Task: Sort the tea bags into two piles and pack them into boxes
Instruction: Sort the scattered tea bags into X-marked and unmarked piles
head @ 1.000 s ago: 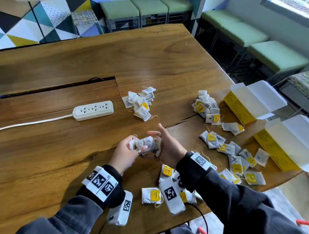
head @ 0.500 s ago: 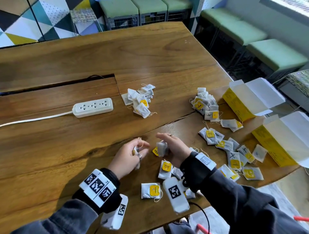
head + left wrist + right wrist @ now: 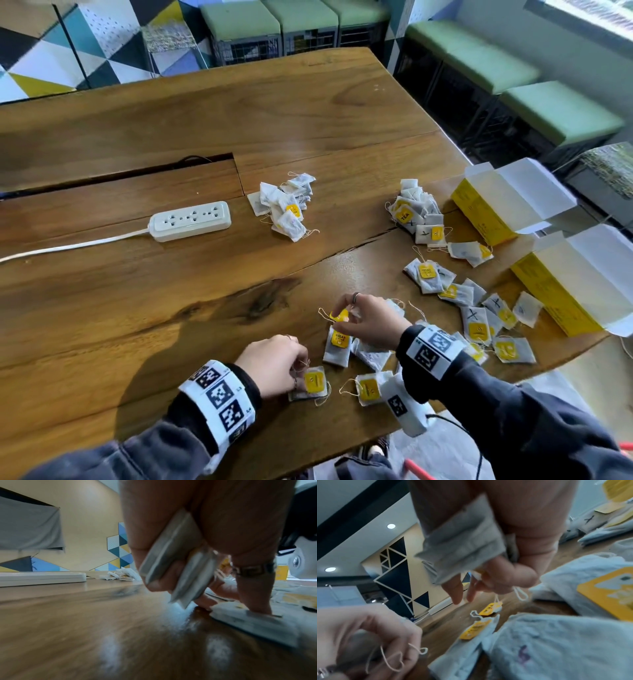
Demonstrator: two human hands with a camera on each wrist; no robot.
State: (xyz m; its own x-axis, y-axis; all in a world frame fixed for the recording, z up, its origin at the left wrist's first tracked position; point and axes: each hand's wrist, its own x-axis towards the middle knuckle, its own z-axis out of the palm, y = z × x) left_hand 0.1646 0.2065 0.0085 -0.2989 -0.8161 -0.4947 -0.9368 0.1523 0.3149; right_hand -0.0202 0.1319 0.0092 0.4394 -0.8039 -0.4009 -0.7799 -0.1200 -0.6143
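Note:
Small grey tea bags with yellow tags lie on the wooden table (image 3: 171,308). My left hand (image 3: 297,373) grips a couple of folded tea bags (image 3: 173,555) while one finger presses on a flat tea bag (image 3: 313,383) at the front edge. My right hand (image 3: 346,317) holds tea bags (image 3: 462,545) against its palm and pinches a yellow tag (image 3: 339,315) on its string. Two sorted piles sit further back: a left pile (image 3: 284,205) and a right pile (image 3: 414,212). Two open yellow boxes (image 3: 479,212) (image 3: 548,291) lie at the right.
Several loose tea bags (image 3: 472,308) are scattered between my right hand and the boxes, with more under my right wrist (image 3: 370,356). A white power strip (image 3: 190,221) with its cable lies to the left. The table's edge runs close along the front and right.
My hands, together on a bunch of tea bags a second ago, have parted and dropped to the loose bags at the front edge. The left moved nearer to me.

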